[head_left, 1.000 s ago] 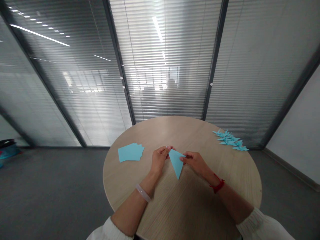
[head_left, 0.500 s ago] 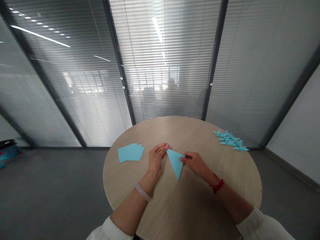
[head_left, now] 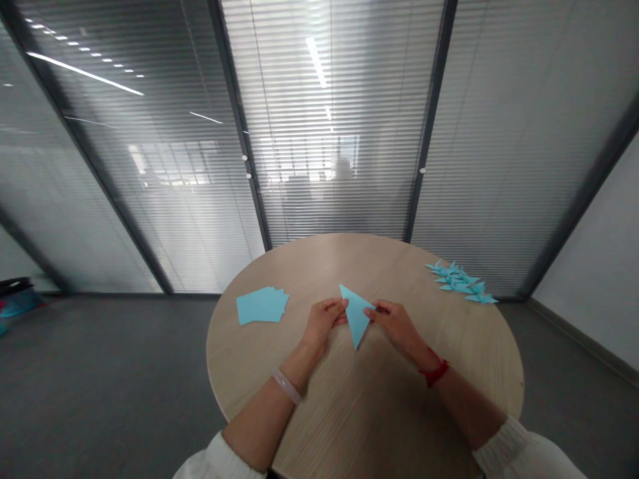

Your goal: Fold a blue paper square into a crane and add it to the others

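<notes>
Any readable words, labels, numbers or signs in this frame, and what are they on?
None: no text shows anywhere.
The light-blue folded paper triangle, held by the left hand and the right hand, is blank; so are the stack of light-blue paper squares and the pile of folded light-blue paper pieces.
The round wooden table bears no mark.

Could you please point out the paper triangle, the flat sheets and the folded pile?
triangle (head_left: 356, 314): head view, middle of its blue face.
sheets (head_left: 261, 306): head view, centre of the top sheet.
folded pile (head_left: 461, 282): head view, middle of the heap.
</notes>
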Motion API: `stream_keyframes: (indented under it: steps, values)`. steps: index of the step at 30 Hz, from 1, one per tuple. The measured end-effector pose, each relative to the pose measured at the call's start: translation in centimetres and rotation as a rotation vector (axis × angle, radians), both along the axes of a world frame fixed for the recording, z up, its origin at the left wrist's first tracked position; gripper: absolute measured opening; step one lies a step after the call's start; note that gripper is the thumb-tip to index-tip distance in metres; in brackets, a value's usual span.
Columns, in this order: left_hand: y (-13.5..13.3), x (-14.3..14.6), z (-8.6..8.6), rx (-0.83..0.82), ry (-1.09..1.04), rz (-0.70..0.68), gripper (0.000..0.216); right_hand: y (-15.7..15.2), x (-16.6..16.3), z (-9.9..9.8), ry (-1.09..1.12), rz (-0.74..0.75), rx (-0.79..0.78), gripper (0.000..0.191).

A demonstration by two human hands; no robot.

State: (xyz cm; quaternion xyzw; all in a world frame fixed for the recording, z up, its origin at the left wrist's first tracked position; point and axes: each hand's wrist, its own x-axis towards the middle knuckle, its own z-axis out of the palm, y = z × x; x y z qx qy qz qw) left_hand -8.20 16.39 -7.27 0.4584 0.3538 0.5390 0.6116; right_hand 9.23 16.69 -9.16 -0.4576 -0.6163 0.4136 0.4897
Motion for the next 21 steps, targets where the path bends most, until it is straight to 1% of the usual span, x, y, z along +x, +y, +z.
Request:
stream_keyframes:
  steps: [2,4,6,7,9,11,13,15,18,21]
  values:
    - [-0.1,0.0,0.0,-0.008,0.007,-0.003,0.033,0.0,-0.1,-0.2,-0.017,0.004,0.03,0.024]
    - [0.0,-0.1,0.0,-0.004,0.019,0.019,0.032,-0.1,-0.2,-0.4,-0.056,-0.055,0.13,0.03]
    - [0.2,-0.2,0.0,0.002,0.031,0.053,0.033,-0.3,-0.2,-0.3,-0.133,-0.13,0.315,0.04]
    - [0.3,-0.3,-0.1,0.001,0.034,0.07,0.033,-0.5,-0.3,-0.2,-0.191,-0.14,0.427,0.041]
    - [0.5,-0.4,-0.2,-0.004,0.034,0.102,0.033,-1.0,-0.4,0.2,-0.327,-0.08,0.636,0.038]
    - [0.6,-0.5,-0.4,-0.01,0.027,0.113,0.032,-1.3,-0.4,0.4,-0.448,-0.018,0.736,0.041]
    - [0.8,-0.6,-0.6,-0.01,0.015,0.092,0.033,-1.4,-0.5,0.3,-0.546,0.035,0.801,0.037]
    - [0.9,-0.7,-0.7,-0.019,0.01,0.065,0.034,-1.2,-0.5,0.0,-0.599,0.069,0.834,0.027]
    - [0.9,-0.7,-0.8,-0.035,0.017,0.055,0.034,-0.8,-0.5,-0.5,-0.603,0.072,0.829,0.018]
    - [0.8,-0.6,-0.8,-0.032,0.018,0.041,0.031,-0.8,-0.5,-0.5,-0.554,0.061,0.78,0.014]
